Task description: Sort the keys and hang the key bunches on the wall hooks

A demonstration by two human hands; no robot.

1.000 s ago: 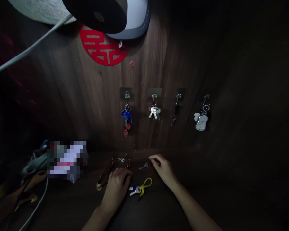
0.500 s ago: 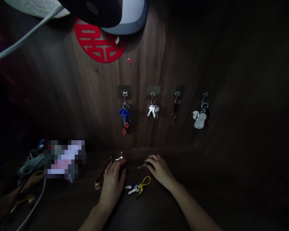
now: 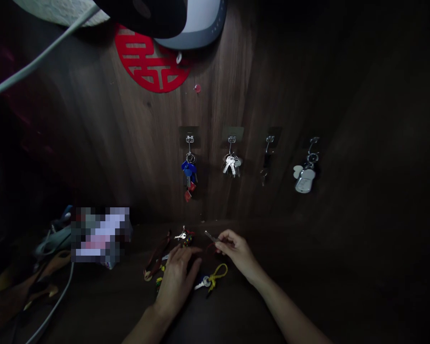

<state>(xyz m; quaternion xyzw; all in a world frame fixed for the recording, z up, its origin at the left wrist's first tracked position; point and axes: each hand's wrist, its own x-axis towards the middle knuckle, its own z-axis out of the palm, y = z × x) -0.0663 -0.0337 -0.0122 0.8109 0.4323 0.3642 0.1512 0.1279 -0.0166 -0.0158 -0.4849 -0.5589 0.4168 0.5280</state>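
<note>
My right hand (image 3: 234, 249) pinches a key (image 3: 211, 236) between thumb and fingers, its tip pointing up to the left just above the dark surface. My left hand (image 3: 181, 273) hovers over or rests on that surface with fingers stretched and thumb apart. Past its fingertips lie silver keys (image 3: 181, 235), and at its left a brown strap (image 3: 156, 258). Yellow-green bits (image 3: 159, 283) show beside the wrist. Between both hands is a silver key (image 3: 202, 284) with a yellow braided cord loop (image 3: 220, 271). Whatever is beneath my left palm stays hidden.
On the wooden wall hang blue-headed keys (image 3: 189, 169), silver keys (image 3: 231, 165), a small key (image 3: 263, 177) and a silver keychain (image 3: 305, 179). A red paper cutout (image 3: 143, 62) and grey cap (image 3: 204, 28) are above. At left are a blurred packet (image 3: 100, 239) and white cable (image 3: 62, 298).
My right hand has lifted the key off the surface and tilted it upward. My left hand has shifted right and towards me, uncovering the silver keys.
</note>
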